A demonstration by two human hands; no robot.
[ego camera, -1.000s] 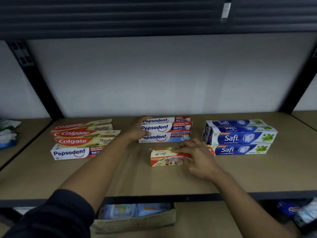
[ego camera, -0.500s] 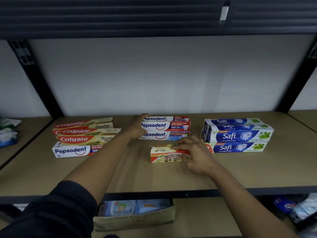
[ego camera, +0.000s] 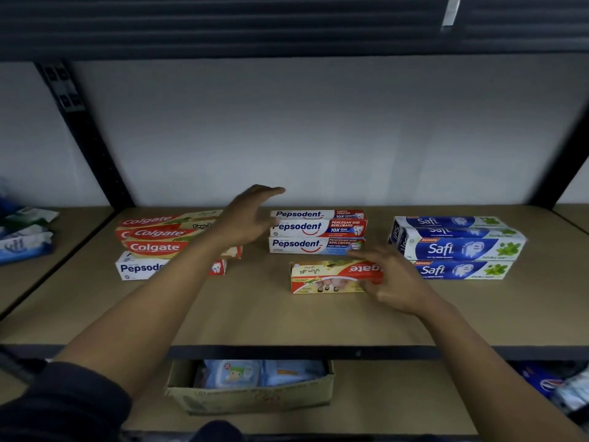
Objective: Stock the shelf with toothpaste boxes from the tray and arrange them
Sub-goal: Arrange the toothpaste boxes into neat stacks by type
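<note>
Tan shelf board (ego camera: 255, 317) carries our stock in groups: a Colgate stack (ego camera: 156, 234) with one Pepsodent box (ego camera: 140, 268) in front at the left, a Pepsodent stack (ego camera: 315, 231) in the middle, Safi boxes (ego camera: 455, 247) at the right. A lone Colgate box (ego camera: 325, 275) lies upside down just in front of the middle stack. Our left hand (ego camera: 247, 218) hovers beside that stack's left end, fingers straight and together. Our right hand (ego camera: 395, 279) covers the lone box's right end, fingers loosely spread; motion blur means we cannot tell whether they grip it.

Matt wooden shelf (ego camera: 287, 320), glossy cardboard boxes (ego camera: 317, 231)
</note>
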